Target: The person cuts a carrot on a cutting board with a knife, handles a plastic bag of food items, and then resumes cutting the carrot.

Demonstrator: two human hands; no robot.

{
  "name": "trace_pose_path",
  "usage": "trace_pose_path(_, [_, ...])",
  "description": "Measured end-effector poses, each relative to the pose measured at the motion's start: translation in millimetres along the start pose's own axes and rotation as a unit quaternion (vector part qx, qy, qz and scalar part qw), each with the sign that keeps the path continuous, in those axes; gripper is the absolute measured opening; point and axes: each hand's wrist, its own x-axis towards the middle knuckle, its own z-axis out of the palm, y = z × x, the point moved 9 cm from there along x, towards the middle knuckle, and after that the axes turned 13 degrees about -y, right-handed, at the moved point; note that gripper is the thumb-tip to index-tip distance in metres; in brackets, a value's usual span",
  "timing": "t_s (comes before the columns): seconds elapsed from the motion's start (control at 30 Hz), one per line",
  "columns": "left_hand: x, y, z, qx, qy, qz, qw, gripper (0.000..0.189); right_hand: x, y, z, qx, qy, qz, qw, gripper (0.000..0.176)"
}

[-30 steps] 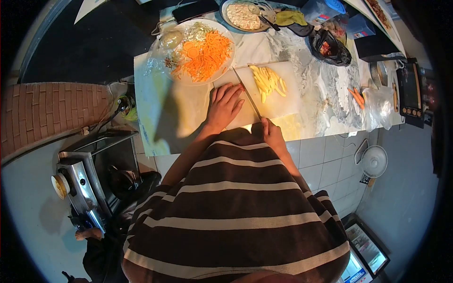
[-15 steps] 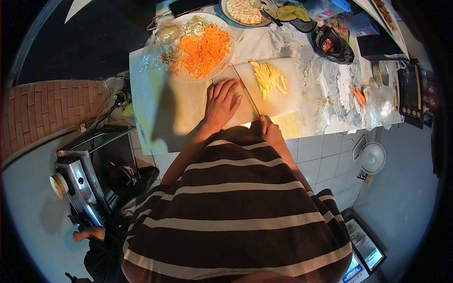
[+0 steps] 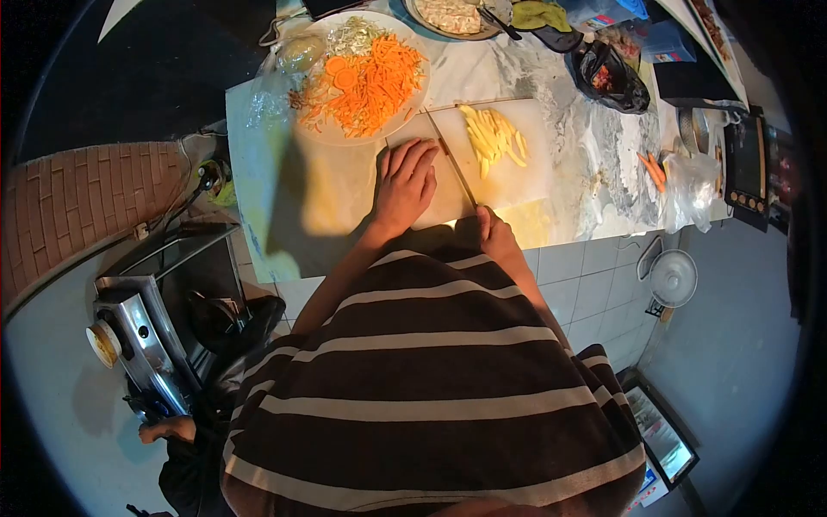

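My right hand (image 3: 499,234) is closed on the handle of a knife (image 3: 452,162), whose long thin blade points away from me across the white cutting board (image 3: 530,185). Left of the blade, my left hand (image 3: 404,189) lies on the board with its fingers together and bent, the fingertips near a small reddish-orange piece at the blade. Whether the fingers hold anything is hidden. Pale yellow strips (image 3: 494,140) lie in a pile right of the knife. A large plate (image 3: 314,131) beyond my left hand carries shredded carrot (image 3: 379,86), carrot slices and pale shreds.
A bowl of pale food (image 3: 448,17) stands at the far edge. On the right are a black plastic bag (image 3: 610,79), carrots (image 3: 652,171) and a clear bag (image 3: 692,189). Another person's hand (image 3: 169,429) is beside the stove (image 3: 142,345) at lower left.
The view has shifted slightly. My left hand's fingers are drawn closer together, with the thumb nearer to them. My right hand still holds the knife in nearly the same place.
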Motion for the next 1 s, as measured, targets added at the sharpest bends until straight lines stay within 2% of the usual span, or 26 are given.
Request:
trace_pose_path(0.07, [0.8, 1.6, -3.6, 0.002, 0.003, -0.001, 1.000, 0.037, -1.6, -14.2, -9.7, 0.080, -0.031, -0.100, 0.991, 0.055])
trace_pose_path(0.1, [0.8, 6.0, -5.1, 0.021, -0.002, 0.011, 1.000, 0.037, -0.3, -14.2, -18.8, 0.080, -0.031, -0.100, 0.991, 0.055])
trace_pose_path(0.13, [0.6, 9.9, -5.4, 0.040, -0.006, 0.022, 0.999, 0.038, 4.9, 9.0, -6.8, 0.185, -0.139, 0.032, 0.972, 0.060])
trace_pose_path(0.17, [0.2, 10.4, -5.5, 0.040, -0.005, 0.022, 0.999, 0.038, -3.6, 25.4, 12.0, 0.283, -0.240, 0.163, 0.914, 0.064])
trace_pose_path(0.27, [0.4, 10.4, -4.3, 0.040, -0.006, 0.035, 0.999, 0.038, -5.5, 13.2, 5.6, 0.229, -0.245, 0.133, 0.933, 0.068])
trace_pose_path(0.3, [-0.1, 9.9, -3.5, 0.044, -0.003, 0.034, 0.998, 0.037, -6.6, 17.9, 14.9, 0.229, -0.245, 0.132, 0.933, 0.068])
trace_pose_path(0.37, [0.0, 10.7, -1.9, 0.049, 0.002, 0.035, 0.998, 0.036, 0.7, 8.6, 2.6, 0.115, -0.067, -0.026, 0.991, 0.065])
trace_pose_path(0.5, [-2.0, 10.3, -1.8, 0.053, 0.012, 0.032, 0.998, 0.033, -14.4, -1.7, -0.9, 0.091, -0.037, 0.018, 0.995, 0.061])
trace_pose_path(0.57, [-2.2, 10.9, -2.0, 0.054, 0.015, 0.034, 0.998, 0.032, -19.5, -2.5, -8.0, 0.113, -0.002, -0.041, 0.993, 0.057])
trace_pose_path(0.6, [-2.6, 10.6, -2.0, 0.051, 0.015, 0.035, 0.998, 0.032, -22.5, -3.8, -12.7, 0.114, 0.000, -0.043, 0.993, 0.057])
trace_pose_path(0.67, [-3.1, 10.8, -1.5, 0.049, 0.016, 0.038, 0.998, 0.032, -27.6, 0.8, -12.9, 0.109, -0.056, 0.018, 0.992, 0.057])
trace_pose_path(1.0, [-4.6, 12.6, -3.9, 0.055, 0.030, 0.034, 0.997, 0.030, -22.3, -0.8, -6.2, 0.103, -0.027, -0.033, 0.994, 0.056])
